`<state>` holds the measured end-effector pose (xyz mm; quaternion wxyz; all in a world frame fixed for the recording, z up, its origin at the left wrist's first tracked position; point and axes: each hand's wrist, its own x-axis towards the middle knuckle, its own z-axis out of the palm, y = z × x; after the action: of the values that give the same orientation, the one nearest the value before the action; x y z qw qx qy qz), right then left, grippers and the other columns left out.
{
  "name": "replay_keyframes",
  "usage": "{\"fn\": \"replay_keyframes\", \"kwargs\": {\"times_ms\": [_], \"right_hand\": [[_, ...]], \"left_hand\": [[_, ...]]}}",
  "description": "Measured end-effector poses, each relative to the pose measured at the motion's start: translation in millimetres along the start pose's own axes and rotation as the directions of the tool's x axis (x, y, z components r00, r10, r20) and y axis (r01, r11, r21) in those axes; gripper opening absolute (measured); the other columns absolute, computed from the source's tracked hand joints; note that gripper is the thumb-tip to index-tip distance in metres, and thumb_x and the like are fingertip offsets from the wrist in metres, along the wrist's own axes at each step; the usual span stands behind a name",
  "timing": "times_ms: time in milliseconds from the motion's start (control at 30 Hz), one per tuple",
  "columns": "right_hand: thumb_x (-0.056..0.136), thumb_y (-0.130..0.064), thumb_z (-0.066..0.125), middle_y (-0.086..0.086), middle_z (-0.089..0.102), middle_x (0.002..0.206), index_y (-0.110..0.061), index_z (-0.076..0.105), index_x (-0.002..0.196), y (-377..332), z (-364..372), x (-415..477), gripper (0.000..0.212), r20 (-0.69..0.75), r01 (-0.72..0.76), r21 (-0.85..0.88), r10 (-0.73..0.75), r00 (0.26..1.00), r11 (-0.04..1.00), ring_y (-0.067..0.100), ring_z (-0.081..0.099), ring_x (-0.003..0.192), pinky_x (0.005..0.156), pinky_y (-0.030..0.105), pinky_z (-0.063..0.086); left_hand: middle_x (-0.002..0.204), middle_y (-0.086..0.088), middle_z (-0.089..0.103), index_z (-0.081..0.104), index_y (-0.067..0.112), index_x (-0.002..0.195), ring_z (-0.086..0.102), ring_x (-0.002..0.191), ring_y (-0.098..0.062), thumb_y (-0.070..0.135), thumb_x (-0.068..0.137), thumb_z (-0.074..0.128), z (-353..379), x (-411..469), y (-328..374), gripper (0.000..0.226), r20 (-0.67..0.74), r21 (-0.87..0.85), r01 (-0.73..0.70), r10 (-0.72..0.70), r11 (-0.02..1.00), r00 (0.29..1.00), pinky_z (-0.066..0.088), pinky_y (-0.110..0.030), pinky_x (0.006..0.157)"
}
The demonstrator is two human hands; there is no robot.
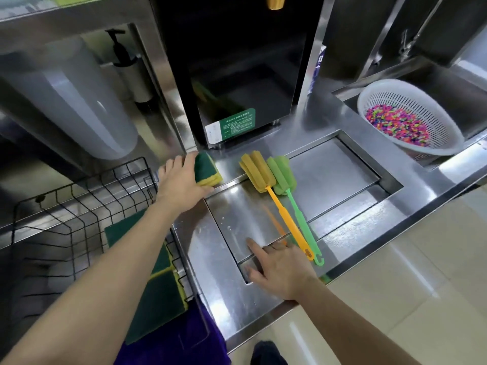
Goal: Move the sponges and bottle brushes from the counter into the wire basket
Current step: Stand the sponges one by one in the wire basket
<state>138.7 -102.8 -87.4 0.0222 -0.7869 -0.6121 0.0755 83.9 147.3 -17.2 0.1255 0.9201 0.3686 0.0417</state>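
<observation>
1. Shiny steel table (237,299), black wire basket (79,206) off its left edge, a few sponges already inside.
2. My left hand (181,180) is pinching the last sponge (208,167) near the back.
3. Right hand (279,270) is spread flat beside the yellow brush (266,180) and green brush (287,177).
4. I'd lift the sponge clear over the rim.

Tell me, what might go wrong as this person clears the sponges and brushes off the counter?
1. The left hand grips the sponge stack from one side only; the pile could split and a sponge drop short of the wire basket.
2. The orange brush and green brush lie touching, so the right hand lifting one may drag the other off the counter edge.
</observation>
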Motion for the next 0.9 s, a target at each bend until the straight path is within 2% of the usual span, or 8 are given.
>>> {"fn": "replay_keyframes", "kwargs": {"times_ms": [167, 267, 367, 433, 533, 667, 800, 900], "right_hand": [[0.076, -0.057, -0.003, 0.007, 0.065, 0.113, -0.021, 0.015, 0.143, -2, -10, -1, 0.078, -0.004, -0.003, 0.016, 0.003, 1.000, 1.000, 0.028, 0.057, 0.102, 0.077, 0.037, 0.041], [0.081, -0.056, 0.011, 0.005, 0.071, 0.095, -0.020, 0.032, 0.137, 0, -7, -1, 0.071, -0.051, -0.014, 0.037, 0.016, 0.999, 0.999, 0.028, 0.063, 0.087, 0.066, 0.036, 0.046], [0.080, -0.052, 0.031, 0.003, 0.071, 0.069, -0.017, 0.055, 0.120, 0, -7, 2, 0.058, -0.028, -0.051, -0.014, 0.051, 0.998, 0.999, 0.026, 0.065, 0.062, 0.050, 0.034, 0.048], [0.079, -0.052, 0.030, 0.003, 0.072, 0.072, -0.018, 0.054, 0.121, -3, -8, 1, 0.059, -0.019, -0.062, 0.012, 0.063, 0.998, 0.998, 0.028, 0.065, 0.065, 0.051, 0.035, 0.047], [0.077, -0.053, 0.013, 0.003, 0.071, 0.093, -0.022, 0.038, 0.135, -2, -10, 0, 0.070, -0.101, -0.009, 0.051, 0.014, 0.995, 0.999, 0.030, 0.062, 0.085, 0.059, 0.034, 0.039], [0.079, -0.050, 0.026, 0.004, 0.070, 0.067, -0.017, 0.058, 0.118, -5, -13, 1, 0.060, -0.081, -0.065, -0.029, 0.063, 0.995, 0.997, 0.027, 0.063, 0.059, 0.044, 0.032, 0.043], [0.079, -0.053, 0.011, 0.004, 0.071, 0.094, -0.022, 0.038, 0.136, -3, -10, -2, 0.070, -0.132, -0.011, 0.059, 0.019, 0.991, 0.998, 0.030, 0.062, 0.084, 0.062, 0.034, 0.043], [0.081, -0.055, 0.008, 0.002, 0.070, 0.100, -0.025, 0.030, 0.138, -2, -8, -1, 0.069, -0.120, -0.009, 0.051, 0.015, 0.993, 0.999, 0.027, 0.061, 0.089, 0.066, 0.035, 0.044]], "left_hand": [[0.130, -0.012, 0.047, 0.030, 0.019, 0.139, 0.039, 0.120, -0.033, 0.040, 0.071, 0.074, -22, -23, -10, 0.084, -0.162, -0.161, 0.066, -0.092, 0.985, 0.983, 0.028, -0.043, 0.099], [0.132, -0.009, 0.045, 0.031, 0.023, 0.138, 0.036, 0.124, -0.032, 0.036, 0.069, 0.076, -41, -38, -28, 0.084, -0.218, -0.247, 0.126, -0.182, 0.961, 0.959, 0.026, -0.045, 0.102], [0.130, -0.011, 0.046, 0.036, 0.022, 0.136, 0.036, 0.123, -0.033, 0.029, 0.065, 0.080, -60, -54, -55, 0.084, -0.292, -0.388, 0.168, -0.294, 0.906, 0.910, 0.031, -0.046, 0.104], [0.131, -0.013, 0.045, 0.035, 0.021, 0.137, 0.036, 0.123, -0.033, 0.025, 0.065, 0.081, -70, -64, -73, 0.085, -0.300, -0.446, 0.193, -0.349, 0.874, 0.888, 0.031, -0.042, 0.104], [0.137, -0.014, 0.041, 0.034, 0.025, 0.137, 0.032, 0.125, -0.034, 0.021, 0.068, 0.079, -74, -76, -94, 0.082, -0.230, -0.379, 0.266, -0.369, 0.886, 0.901, 0.027, -0.042, 0.105], [0.138, -0.020, 0.033, 0.031, 0.032, 0.138, 0.026, 0.127, -0.040, 0.024, 0.073, 0.075, -62, -81, -105, 0.079, -0.124, -0.327, 0.384, -0.442, 0.864, 0.889, 0.028, -0.051, 0.106], [0.138, -0.022, 0.032, 0.026, 0.033, 0.140, 0.025, 0.127, -0.041, 0.024, 0.077, 0.071, -48, -72, -108, 0.079, -0.079, -0.240, 0.442, -0.471, 0.864, 0.879, 0.028, -0.051, 0.105], [0.145, -0.017, 0.026, 0.023, 0.039, 0.140, 0.024, 0.129, -0.040, 0.022, 0.078, 0.067, -43, -61, -115, 0.078, -0.017, -0.177, 0.458, -0.468, 0.871, 0.884, 0.027, -0.051, 0.107]]}}
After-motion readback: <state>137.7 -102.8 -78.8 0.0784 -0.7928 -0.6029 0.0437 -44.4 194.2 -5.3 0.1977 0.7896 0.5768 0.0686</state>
